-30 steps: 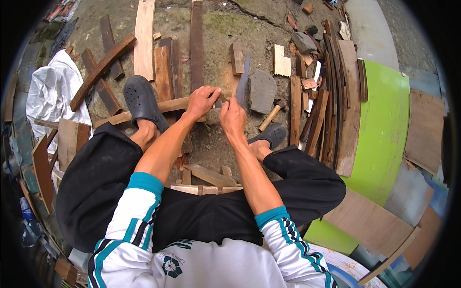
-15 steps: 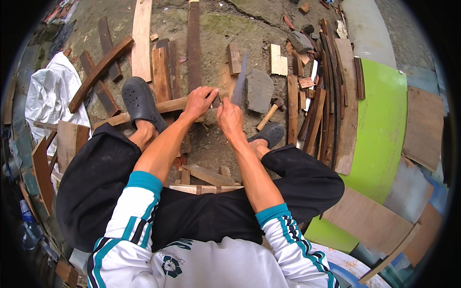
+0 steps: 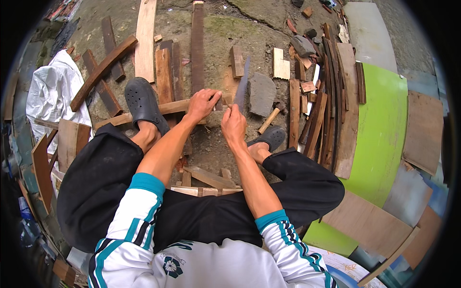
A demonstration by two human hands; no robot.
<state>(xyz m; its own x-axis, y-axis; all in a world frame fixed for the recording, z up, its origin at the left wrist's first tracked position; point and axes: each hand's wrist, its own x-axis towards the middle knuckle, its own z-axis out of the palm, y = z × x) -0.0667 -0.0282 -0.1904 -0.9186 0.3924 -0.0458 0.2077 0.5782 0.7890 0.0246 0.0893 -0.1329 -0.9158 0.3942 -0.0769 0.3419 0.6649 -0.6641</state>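
Head view, the only one. Your left hand is clenched around the far end of a long wooden strip, pinning it to the ground. The strip runs leftward under your left clog, which also bears on it. Your right hand is closed on the handle of a handsaw; its blade points away from you and stands just beside the left fingers.

Risk, as a judgement: the blade sits very close to the left fingertips, so a jump or skid off the wood could catch them. The strip rests on uneven ground, so it may roll or flex under the cut if foot pressure eases.

The strip is pale brown, narrow, rough-sawn, slightly tilted across the view. It probably splinters easily at the end.

A grey stone slab and a hammer lie just beyond the right hand. Scrap boards are stacked to the right, against a green panel.
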